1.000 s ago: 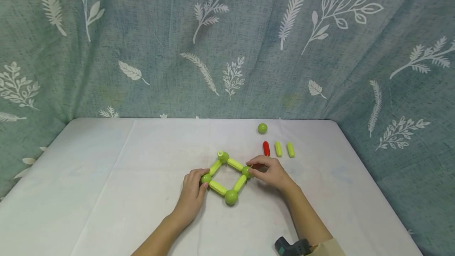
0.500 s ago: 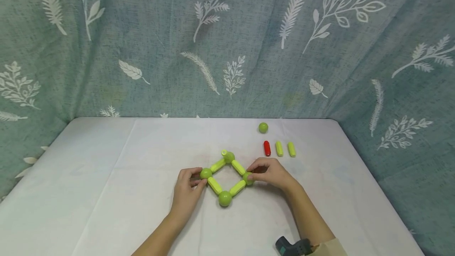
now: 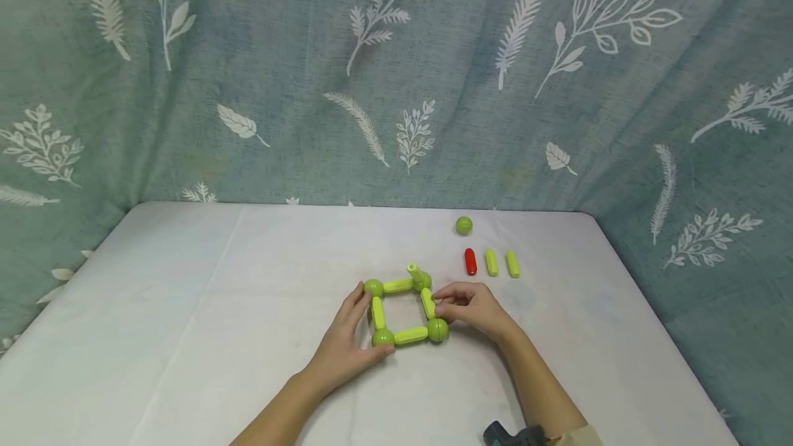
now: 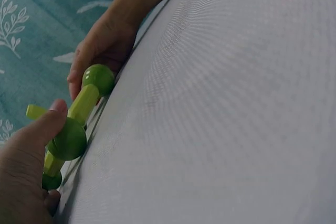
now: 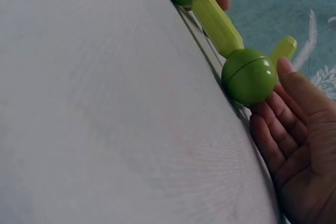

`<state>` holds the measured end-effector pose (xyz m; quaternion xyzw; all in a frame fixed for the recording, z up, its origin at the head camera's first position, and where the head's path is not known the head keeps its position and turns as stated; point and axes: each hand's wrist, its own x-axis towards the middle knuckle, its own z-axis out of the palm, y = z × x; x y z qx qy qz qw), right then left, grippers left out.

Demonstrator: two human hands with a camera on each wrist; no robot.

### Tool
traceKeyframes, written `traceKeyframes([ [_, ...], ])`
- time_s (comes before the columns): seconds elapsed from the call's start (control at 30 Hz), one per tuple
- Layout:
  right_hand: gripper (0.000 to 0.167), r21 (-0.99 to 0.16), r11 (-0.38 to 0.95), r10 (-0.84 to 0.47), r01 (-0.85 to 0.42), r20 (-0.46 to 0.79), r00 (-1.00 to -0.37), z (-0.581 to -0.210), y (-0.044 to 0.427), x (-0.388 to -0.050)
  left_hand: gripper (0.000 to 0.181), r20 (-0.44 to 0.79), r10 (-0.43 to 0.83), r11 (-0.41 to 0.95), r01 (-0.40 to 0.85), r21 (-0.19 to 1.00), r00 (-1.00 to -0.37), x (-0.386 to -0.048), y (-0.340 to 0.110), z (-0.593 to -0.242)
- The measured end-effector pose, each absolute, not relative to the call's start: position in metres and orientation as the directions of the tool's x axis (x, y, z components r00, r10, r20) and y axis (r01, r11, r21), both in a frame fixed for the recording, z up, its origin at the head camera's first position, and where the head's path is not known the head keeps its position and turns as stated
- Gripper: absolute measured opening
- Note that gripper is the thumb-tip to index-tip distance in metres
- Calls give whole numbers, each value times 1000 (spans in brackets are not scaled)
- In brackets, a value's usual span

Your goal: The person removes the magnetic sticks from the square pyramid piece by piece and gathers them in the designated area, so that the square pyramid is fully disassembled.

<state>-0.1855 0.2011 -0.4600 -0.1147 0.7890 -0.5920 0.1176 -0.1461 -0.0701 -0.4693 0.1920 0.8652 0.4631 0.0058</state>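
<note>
A toy ball-and-rod square [image 3: 411,336] of yellow-green rods and green balls lies on the white table. A short rod [image 3: 412,270] sticks up from its far right ball [image 3: 423,280]. My left hand [image 3: 347,339] holds the left side, thumb on the near left ball [image 4: 68,139] and fingers by the far left ball [image 3: 374,288]. My right hand [image 3: 473,308] pinches the right-side rod [image 3: 427,303] between thumb and fingers, just behind the near right ball [image 5: 249,77]. Some left fingertips are hidden behind the piece in the left wrist view.
Behind my right hand lie a red rod [image 3: 471,261] and two loose yellow-green rods [image 3: 491,263]. A single green ball [image 3: 464,226] sits farther back. The white-covered table [image 3: 186,322] ends at a leaf-patterned curtain [image 3: 310,136].
The square has turned from a diamond stance to nearly straight. My left hand has shifted from one corner ball to span the left side; my right has moved from a ball to a rod.
</note>
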Motion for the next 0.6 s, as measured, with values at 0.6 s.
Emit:
traceKeyframes([
  [0.6, 45, -879, 360, -164, -312, 270, -949, -464, 194, -185, 69, 240, 428, 481, 444, 756, -871, -146, -69, -471],
])
